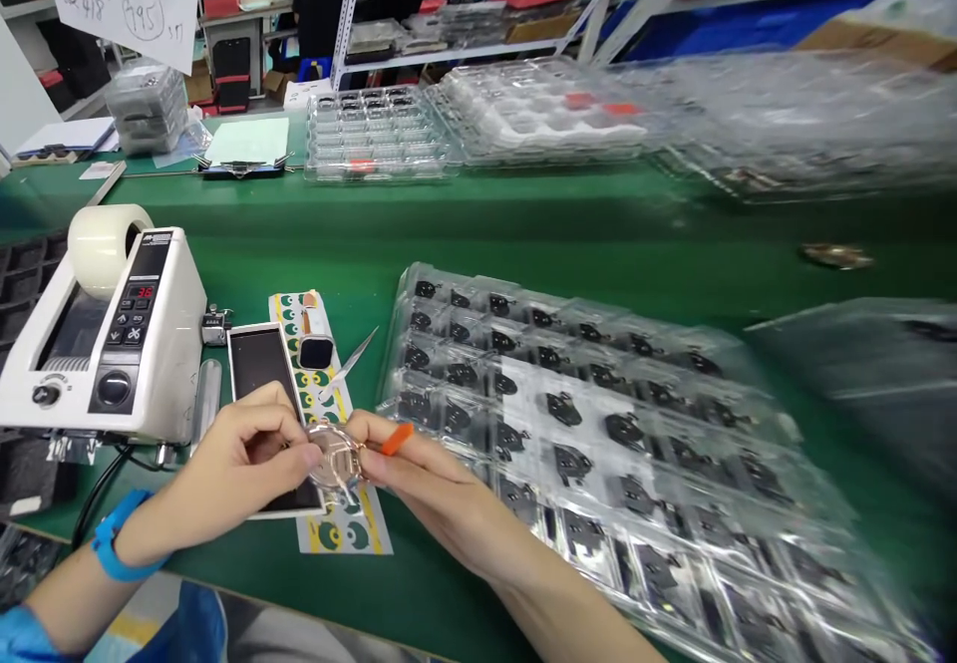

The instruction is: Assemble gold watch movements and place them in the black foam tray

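Observation:
My left hand (pixel 258 454) is closed, thumb and fingers pinching the left edge of a round, shiny, rose-gold watch case (pixel 336 459). On the opposite edge, the fingertips of my right hand (pixel 408 464) grip the same piece. An orange strip (pixel 398 439) sticks out by the right index finger. Beneath the hands lie a dark, white-rimmed box (pixel 258 356) and a white sheet of yellow and green stickers (pixel 329 538). On that sheet rests a small watch with a dark square face (pixel 315 352), beside a pointed blade-like tool (pixel 359 354).
A white tape dispenser (pixel 171 344) stands at the left. Clear trays of black parts (pixel 564 407) cover the right of the green bench (pixel 449 608). More clear trays (pixel 374 135) and a clipboard (pixel 246 142) sit on the raised ledge. A shiny piece (pixel 835 256) lies far right.

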Available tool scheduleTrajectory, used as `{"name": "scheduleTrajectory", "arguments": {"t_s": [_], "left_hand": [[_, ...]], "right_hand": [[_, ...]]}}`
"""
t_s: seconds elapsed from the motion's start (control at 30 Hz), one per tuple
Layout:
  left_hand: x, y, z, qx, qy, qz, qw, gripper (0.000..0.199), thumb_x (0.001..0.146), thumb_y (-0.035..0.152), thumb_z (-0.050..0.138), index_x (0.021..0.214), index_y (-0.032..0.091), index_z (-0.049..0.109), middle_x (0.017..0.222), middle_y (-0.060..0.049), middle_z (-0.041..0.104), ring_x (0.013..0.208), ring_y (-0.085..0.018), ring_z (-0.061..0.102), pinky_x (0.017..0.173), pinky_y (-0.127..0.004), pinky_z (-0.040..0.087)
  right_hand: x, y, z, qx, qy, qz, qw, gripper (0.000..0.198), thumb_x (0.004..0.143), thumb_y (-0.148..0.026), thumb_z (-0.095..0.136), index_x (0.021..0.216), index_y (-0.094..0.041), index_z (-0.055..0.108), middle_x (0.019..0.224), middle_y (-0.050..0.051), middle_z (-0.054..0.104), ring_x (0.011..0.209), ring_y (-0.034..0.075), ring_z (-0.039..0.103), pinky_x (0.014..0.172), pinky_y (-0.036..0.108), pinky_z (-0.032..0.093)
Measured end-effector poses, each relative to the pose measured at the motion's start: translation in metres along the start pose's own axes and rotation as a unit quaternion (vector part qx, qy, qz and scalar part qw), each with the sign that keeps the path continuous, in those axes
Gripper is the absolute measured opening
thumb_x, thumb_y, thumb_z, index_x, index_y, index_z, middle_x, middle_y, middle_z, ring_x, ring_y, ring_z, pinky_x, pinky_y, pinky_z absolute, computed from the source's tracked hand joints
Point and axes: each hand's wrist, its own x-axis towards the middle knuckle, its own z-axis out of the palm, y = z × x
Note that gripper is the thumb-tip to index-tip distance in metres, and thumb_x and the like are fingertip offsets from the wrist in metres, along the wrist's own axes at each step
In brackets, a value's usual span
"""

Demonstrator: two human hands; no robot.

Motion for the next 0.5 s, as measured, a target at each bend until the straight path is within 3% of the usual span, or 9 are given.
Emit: {"name": "scheduleTrajectory", "arguments": {"t_s": [0.27,0.4,0.5], "left_hand": [[-0.0015,-0.0023,0.0013,0.025,0.012,0.003,1.0,0.026,0.084,0.026,0.057,0.06,0.017,0.052,0.07,0.003,0.039,0.06,-0.01,0.037,0.054,-0.026,0.027],[-0.0024,-0.0045,0.0059,0.109,0.046,0.033,0.992,0.027,0.085,0.024,0.056,0.06,0.018,0.049,0.069,0.003,0.041,0.06,-0.01,0.039,0.053,-0.025,0.029],[-0.0035,-0.0054,0.0052,0.213,0.105,0.078,0.968,0.022,0.083,0.021,0.059,0.065,0.018,0.047,0.071,0.003,0.042,0.061,-0.01,0.04,0.054,-0.025,0.03]], "right_hand": [[0.0016,-0.0017,0.0011,-0.007,0.001,0.007,1.0,0.046,0.08,-0.065,0.062,0.071,-0.021,0.051,0.071,-0.002,0.04,0.068,0.016,0.037,0.066,0.03,0.03],[0.0019,-0.0033,0.0028,-0.015,0.0,-0.013,1.0,0.044,0.082,-0.064,0.061,0.071,-0.021,0.051,0.069,-0.003,0.039,0.066,0.015,0.034,0.064,0.03,0.029],[0.0029,-0.0026,0.0024,-0.028,0.011,-0.029,0.999,0.044,0.083,-0.063,0.06,0.072,-0.022,0.052,0.07,-0.003,0.04,0.066,0.015,0.036,0.065,0.03,0.031]]}}
